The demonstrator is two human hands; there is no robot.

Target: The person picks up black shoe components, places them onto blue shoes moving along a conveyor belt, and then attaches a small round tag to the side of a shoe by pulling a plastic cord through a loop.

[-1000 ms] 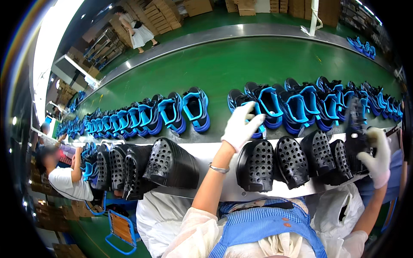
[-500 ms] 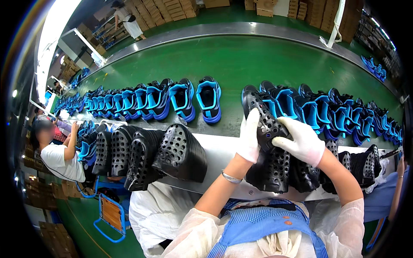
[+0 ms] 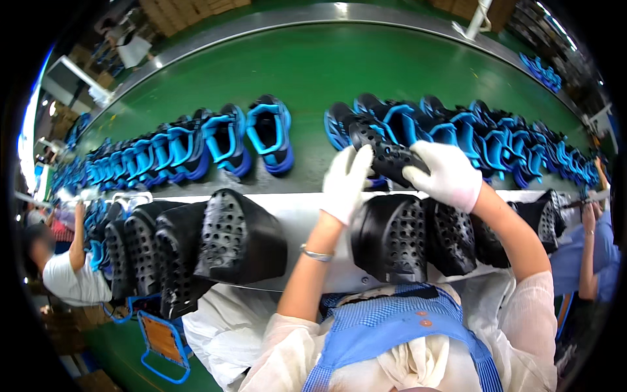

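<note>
1. I take the pale, smooth metal ledge [image 3: 313,219] as my landmark; it runs between the person and the flat green work surface [image 3: 294,72].
2. The black, perforated, elongated insole [image 3: 386,155] is held up beyond the ledge's far edge, tilted, in front of the right-hand group of black-and-blue shoes [image 3: 400,124].
3. I see the white-gloved right hand [image 3: 449,175] closed on the insole's right end, thumb below and fingers above.
4. The white-gloved left hand [image 3: 346,183], over the ledge's far edge, has its fingers extended to the insole's left end; I cannot tell whether they pinch it or merely touch.
5. On the ledge, a stack of black perforated pieces [image 3: 405,238] stands just below the hands, and a similar black stack [image 3: 225,235] stands left of the left forearm.
6. My main worry is a slip: if the left fingers are only touching, the right hand bears the insole alone, and smooth glove fabric could let it swing or drop.
7. A low sweep of either wrist could topple the nearer stack off the ledge's near side.
8. Reaching too far past the ledge could knock the closest shoes askew.
</note>
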